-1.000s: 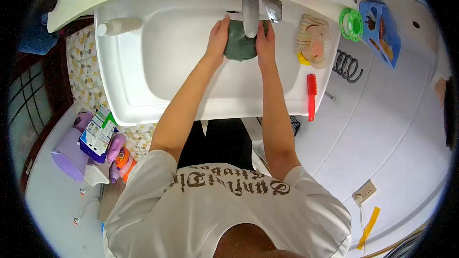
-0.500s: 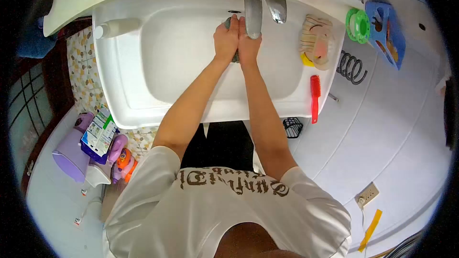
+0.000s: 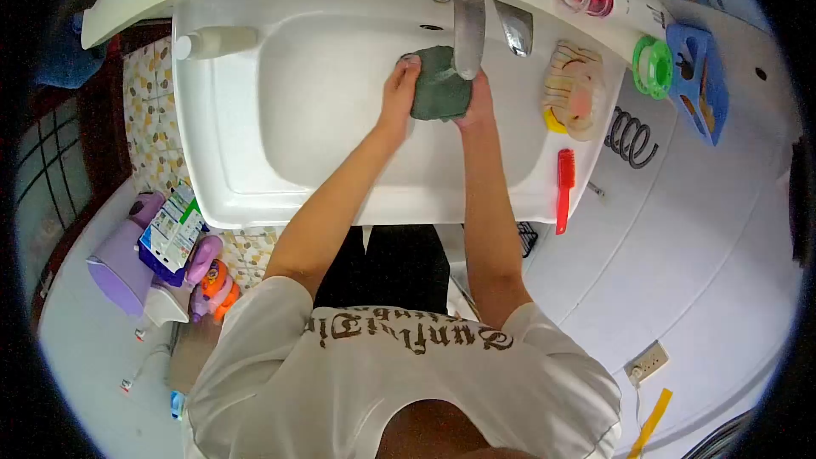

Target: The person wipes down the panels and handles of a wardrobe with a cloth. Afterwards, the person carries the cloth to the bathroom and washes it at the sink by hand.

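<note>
A dark green cloth (image 3: 440, 89), folded into a compact pad, is held between my two hands over the white sink basin (image 3: 323, 119). My left hand (image 3: 397, 95) grips its left edge, with the fingers bent round it. At the right edge my right hand (image 3: 478, 102) holds the cloth, its fingers partly hidden behind the cloth and the faucet. The metal faucet spout (image 3: 468, 38) reaches over the cloth's upper right corner. Its handle (image 3: 515, 30) stands to the right.
A white bottle (image 3: 217, 42) lies on the sink's left ledge. On the right ledge are a striped item (image 3: 568, 76) and a red brush (image 3: 565, 191). A green ring-shaped object (image 3: 653, 68) and a blue holder (image 3: 699, 85) are beyond the sink's right edge.
My hands were pressed together around the cloth half a second ago; now they are apart, with the cloth spread wider between them. The view has shifted slightly.
</note>
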{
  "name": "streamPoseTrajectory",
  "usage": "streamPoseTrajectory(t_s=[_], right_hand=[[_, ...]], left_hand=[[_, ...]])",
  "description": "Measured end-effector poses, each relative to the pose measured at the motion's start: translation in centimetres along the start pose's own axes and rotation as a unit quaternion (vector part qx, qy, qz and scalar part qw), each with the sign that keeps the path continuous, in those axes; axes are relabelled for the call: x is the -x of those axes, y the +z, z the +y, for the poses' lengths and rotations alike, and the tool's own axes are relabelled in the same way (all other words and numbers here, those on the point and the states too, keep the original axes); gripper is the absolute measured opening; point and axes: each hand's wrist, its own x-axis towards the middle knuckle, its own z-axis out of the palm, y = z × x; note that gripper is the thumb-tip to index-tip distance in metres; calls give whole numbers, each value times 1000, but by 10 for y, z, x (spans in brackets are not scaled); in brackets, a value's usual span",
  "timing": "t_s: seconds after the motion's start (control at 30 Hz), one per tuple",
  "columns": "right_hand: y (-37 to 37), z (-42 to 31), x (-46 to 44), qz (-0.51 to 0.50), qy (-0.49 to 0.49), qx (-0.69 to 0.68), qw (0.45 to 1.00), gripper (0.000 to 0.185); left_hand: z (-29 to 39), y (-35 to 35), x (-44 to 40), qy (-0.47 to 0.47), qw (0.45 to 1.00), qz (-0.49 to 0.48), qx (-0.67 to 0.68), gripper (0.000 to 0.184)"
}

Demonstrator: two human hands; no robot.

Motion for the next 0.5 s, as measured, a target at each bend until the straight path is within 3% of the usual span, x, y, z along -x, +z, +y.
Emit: streamPoseTrajectory(t_s=[0.1, 0.17, 0.23, 0.27, 0.3, 0.37, 0.43, 0.5], right_hand=[[8, 13, 0, 43, -19, -58, 997, 43], [13, 9, 5, 41, -44, -4, 998, 38], [17, 5, 7, 118, -174, 255, 944, 34], [-21, 15, -18, 104, -256, 331, 902, 34], [-9, 14, -11, 106, -255, 331, 902, 34], [13, 18, 1, 77, -300, 420, 853, 42], [17, 24, 6, 53, -265, 440, 857, 44], [34, 28, 16, 38, -261, 539, 800, 37]], left_hand=[[-5, 1, -1, -71, 990, -14, 119, 47], [4, -7, -2, -92, 985, -37, 142, 48], [15, -14, -3, -134, 969, -82, 191, 49], [22, -10, 3, -127, 976, -74, 163, 52], [25, -6, 5, -129, 975, -74, 163, 52], [25, 4, 7, -117, 991, -11, 63, 59], [17, 6, -2, -77, 995, 19, 52, 56], [16, 7, -5, 54, 994, 68, -66, 53]])
